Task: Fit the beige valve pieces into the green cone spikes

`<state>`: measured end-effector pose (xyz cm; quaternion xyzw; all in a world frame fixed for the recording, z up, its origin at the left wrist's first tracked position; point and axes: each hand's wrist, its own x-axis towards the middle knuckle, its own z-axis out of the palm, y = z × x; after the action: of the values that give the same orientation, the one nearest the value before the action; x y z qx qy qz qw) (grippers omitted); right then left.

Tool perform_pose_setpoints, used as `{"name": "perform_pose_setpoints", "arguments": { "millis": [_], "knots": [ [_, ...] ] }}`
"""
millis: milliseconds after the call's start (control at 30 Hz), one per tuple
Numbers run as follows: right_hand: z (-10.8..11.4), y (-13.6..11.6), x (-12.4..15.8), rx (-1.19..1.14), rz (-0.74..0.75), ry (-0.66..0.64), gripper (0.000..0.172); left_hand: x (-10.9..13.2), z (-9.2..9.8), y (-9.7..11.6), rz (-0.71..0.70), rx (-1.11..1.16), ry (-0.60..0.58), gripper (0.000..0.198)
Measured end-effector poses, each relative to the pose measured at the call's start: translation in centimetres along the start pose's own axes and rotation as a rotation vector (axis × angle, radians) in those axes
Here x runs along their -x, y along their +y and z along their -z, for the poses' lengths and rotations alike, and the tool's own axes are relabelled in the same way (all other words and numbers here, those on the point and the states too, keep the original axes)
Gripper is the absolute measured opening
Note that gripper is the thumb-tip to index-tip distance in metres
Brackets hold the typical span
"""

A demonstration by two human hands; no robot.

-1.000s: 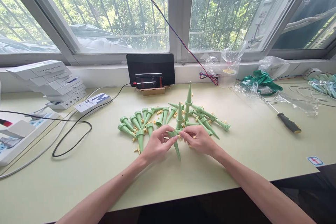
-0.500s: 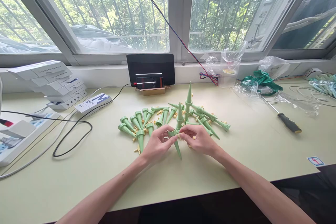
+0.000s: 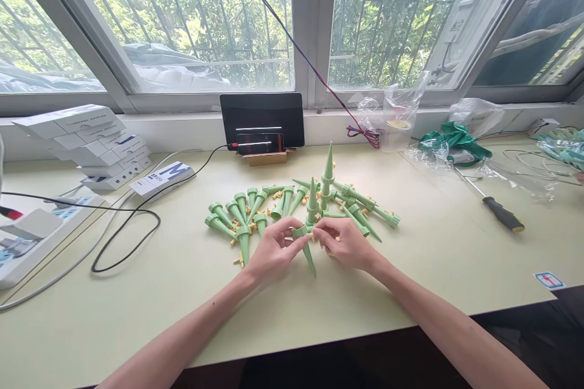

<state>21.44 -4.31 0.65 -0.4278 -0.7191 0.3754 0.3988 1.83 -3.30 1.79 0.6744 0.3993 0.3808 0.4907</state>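
My left hand (image 3: pixel 272 250) pinches the wide end of a green plastic cone spike (image 3: pixel 306 251), whose tip points toward me. My right hand (image 3: pixel 345 244) is closed at the same wide end, its fingertips pinching a small cream fitting (image 3: pixel 312 235) against the spike. Just beyond my hands lies a pile of like green spikes (image 3: pixel 249 209) with small cream fittings (image 3: pixel 237 260) scattered among them. Two spikes (image 3: pixel 327 176) stand upright in the pile. More spikes (image 3: pixel 369 208) lie to the right of them.
A tablet (image 3: pixel 261 119) with a phone (image 3: pixel 260 143) leans at the windowsill. White boxes (image 3: pixel 86 143), a power strip (image 3: pixel 31 237) and a black cable (image 3: pixel 123 237) lie left. A screwdriver (image 3: pixel 495 206), plastic bags (image 3: pixel 396 112) and green material (image 3: pixel 449 137) lie right.
Almost nothing differs. My right fingertips have shifted slightly at the wide end of the held spike.
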Motion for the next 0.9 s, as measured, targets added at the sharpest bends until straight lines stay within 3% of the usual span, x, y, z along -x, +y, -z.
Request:
{"name": "perform_pose_setpoints", "arguments": {
  "millis": [433, 767, 900],
  "knots": [
    [-0.06, 0.45, -0.1, 0.054, 0.003, 0.027, 0.047, 0.0, -0.07, -0.12, -0.006, 0.0, -0.003, 0.029],
    [-0.05, 0.59, -0.06, 0.037, 0.005, 0.023, 0.046, -0.04, 0.03, -0.3, 0.015, -0.001, -0.012, 0.03],
    [0.05, 0.33, -0.07, 0.001, 0.01, 0.022, 0.034, -0.07, 0.13, -0.38, 0.021, -0.013, -0.012, 0.029]
  ]
}}
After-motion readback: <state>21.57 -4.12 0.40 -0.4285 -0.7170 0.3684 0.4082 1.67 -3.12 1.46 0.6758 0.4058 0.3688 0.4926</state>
